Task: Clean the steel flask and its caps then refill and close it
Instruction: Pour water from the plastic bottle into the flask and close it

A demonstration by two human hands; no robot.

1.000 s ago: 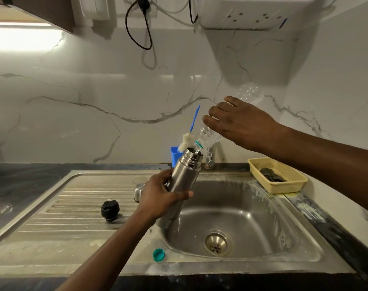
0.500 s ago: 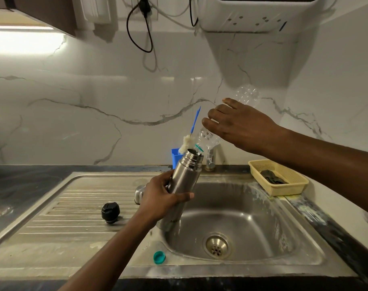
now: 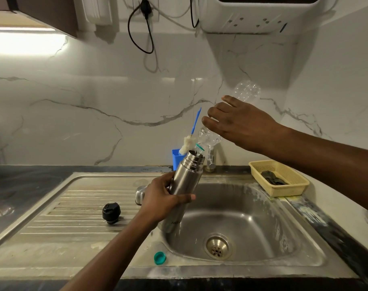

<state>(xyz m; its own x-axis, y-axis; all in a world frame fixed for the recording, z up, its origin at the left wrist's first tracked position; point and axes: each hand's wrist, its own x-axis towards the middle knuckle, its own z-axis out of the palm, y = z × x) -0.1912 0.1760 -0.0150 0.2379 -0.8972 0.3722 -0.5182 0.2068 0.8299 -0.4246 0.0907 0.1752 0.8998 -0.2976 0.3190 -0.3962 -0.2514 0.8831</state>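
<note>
My left hand [image 3: 162, 198] gripped the flask [image 3: 185, 181] round its middle, tilted, open mouth up, over the left wall of the sink [image 3: 262, 223]. My right hand [image 3: 241, 124] wrapped the plastic bottle [image 3: 210, 137], tipped neck-down, neck at the flask's mouth.

Risk: the neck sat at the mouth's far edge, so a wobble of either hand would send water down the outside. Wet steel could also slide in my grip.

The brush [image 3: 188, 141] and tap [image 3: 210, 158] stood just behind the mouth, tight there. Room lay below and right of the flask, over the sink.

The black cap [image 3: 111, 210] lay well left of my left hand, the steel cap [image 3: 140, 194] just behind it. The green lid [image 3: 159, 257] sat near the sink's front rim, easy to knock in.
</note>
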